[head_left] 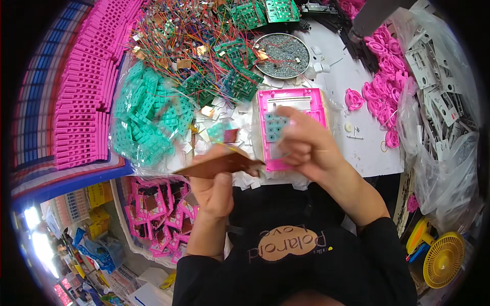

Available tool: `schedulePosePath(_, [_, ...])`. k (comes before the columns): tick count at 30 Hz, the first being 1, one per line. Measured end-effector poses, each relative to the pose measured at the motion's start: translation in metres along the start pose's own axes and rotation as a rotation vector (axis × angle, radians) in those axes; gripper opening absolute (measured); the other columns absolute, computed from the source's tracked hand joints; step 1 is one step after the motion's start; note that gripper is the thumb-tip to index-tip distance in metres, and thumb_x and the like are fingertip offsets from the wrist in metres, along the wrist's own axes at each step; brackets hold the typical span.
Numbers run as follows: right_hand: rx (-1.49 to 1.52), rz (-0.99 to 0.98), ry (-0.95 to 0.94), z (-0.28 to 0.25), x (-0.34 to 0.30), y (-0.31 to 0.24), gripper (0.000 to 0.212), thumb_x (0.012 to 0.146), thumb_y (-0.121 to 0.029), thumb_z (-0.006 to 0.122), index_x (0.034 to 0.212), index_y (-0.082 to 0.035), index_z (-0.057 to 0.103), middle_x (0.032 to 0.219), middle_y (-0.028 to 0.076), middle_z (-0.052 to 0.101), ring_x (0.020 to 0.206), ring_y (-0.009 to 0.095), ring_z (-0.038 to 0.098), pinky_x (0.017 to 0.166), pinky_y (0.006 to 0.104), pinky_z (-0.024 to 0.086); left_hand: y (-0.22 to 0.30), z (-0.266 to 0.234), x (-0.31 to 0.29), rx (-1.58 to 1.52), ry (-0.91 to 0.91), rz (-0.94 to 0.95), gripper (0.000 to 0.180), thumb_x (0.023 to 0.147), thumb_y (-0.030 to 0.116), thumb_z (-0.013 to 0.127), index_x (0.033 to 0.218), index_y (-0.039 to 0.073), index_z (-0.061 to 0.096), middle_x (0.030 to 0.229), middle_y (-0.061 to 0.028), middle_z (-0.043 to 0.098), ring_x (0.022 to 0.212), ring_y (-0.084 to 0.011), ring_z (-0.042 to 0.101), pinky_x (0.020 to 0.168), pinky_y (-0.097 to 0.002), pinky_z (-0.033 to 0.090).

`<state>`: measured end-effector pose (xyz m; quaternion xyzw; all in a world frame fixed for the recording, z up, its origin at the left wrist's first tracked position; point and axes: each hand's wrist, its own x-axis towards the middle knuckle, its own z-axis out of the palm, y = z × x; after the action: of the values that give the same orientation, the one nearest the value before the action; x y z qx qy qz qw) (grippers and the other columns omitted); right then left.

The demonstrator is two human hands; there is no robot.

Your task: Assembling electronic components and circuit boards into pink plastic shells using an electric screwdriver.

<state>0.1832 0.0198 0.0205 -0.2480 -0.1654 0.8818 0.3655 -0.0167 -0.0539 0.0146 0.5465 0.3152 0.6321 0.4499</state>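
My left hand pinches a thin brown circuit board, tilted nearly edge-on over the table's front edge. A pink plastic housing lies to its right, open side up. A grey-blue rubber keypad sits inside the housing, below a pale window strip. Over the housing hangs my right hand, slightly blurred, its index finger stretched out above the keypad's top and the other fingers curled. Nothing shows in that hand, and its thumb is mostly hidden.
Green circuit boards with tangled wires heap at the back, beside a round tray of screws. Bagged teal keypads and stacked pink parts lie left. Pink rings lie right. A box of pink housings stands below left.
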Motion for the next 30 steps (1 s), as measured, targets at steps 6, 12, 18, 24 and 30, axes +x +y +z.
schedulePosePath(6, [-0.155, -0.09, -0.929, -0.071, -0.065, -0.045, 0.067, 0.086, -0.024, 0.08, 0.139, 0.005, 0.052, 0.103, 0.02, 0.071, 0.048, 0.01, 0.055, 0.044, 0.0236, 0.042, 0.003, -0.011, -0.019, -0.071, 0.327, -0.166, 0.029, 0.104, 0.019, 0.053, 0.13, 0.005, 0.047, 0.093, -0.0152, 0.062, 0.061, -0.0159, 0.053, 0.049, -0.0275, 0.045])
schedulePosePath(12, [-0.97, -0.036, -0.384, -0.111, -0.188, -0.128, 0.06, 0.081, -0.027, 0.083, 0.129, 0.005, 0.064, 0.133, 0.032, 0.059, 0.07, 0.023, 0.074, 0.07, 0.0306, 0.051, 0.021, -0.001, -0.033, -0.055, 0.141, -0.329, 0.018, 0.1, 0.002, 0.052, 0.116, -0.004, 0.059, 0.084, -0.0088, 0.064, 0.066, -0.0094, 0.054, 0.06, -0.0236, 0.044])
schedulePosePath(18, [-2.207, -0.833, -0.084, 0.007, -0.136, -0.086, 0.06, 0.078, -0.032, 0.078, 0.127, -0.001, 0.062, 0.132, 0.021, 0.063, 0.118, 0.042, 0.058, 0.098, 0.0485, 0.047, 0.013, 0.01, -0.027, 0.035, -0.127, -0.369, 0.023, 0.098, 0.005, 0.057, 0.118, -0.004, 0.056, 0.097, -0.0149, 0.069, 0.069, -0.0118, 0.06, 0.055, -0.0214, 0.043])
schedulePosePath(24, [-2.082, -0.458, -0.365, 0.012, -0.086, -0.047, 0.049, 0.075, -0.017, 0.078, 0.12, -0.002, 0.065, 0.123, 0.017, 0.064, 0.101, 0.032, 0.063, 0.087, 0.0377, 0.052, 0.026, 0.027, -0.016, -0.071, -0.083, -0.553, 0.017, 0.099, 0.003, 0.06, 0.114, -0.003, 0.062, 0.086, -0.0058, 0.065, 0.074, -0.0107, 0.059, 0.066, -0.0253, 0.047])
schedulePosePath(30, [-1.595, -0.374, -0.439, -0.005, -0.066, -0.043, 0.039, 0.087, -0.019, 0.076, 0.122, -0.003, 0.068, 0.123, 0.016, 0.063, 0.102, 0.03, 0.063, 0.092, 0.0387, 0.05, 0.014, 0.02, -0.026, 0.29, -0.447, -0.381, 0.018, 0.094, 0.002, 0.066, 0.112, 0.002, 0.065, 0.086, -0.0052, 0.067, 0.072, -0.0143, 0.064, 0.063, -0.0299, 0.049])
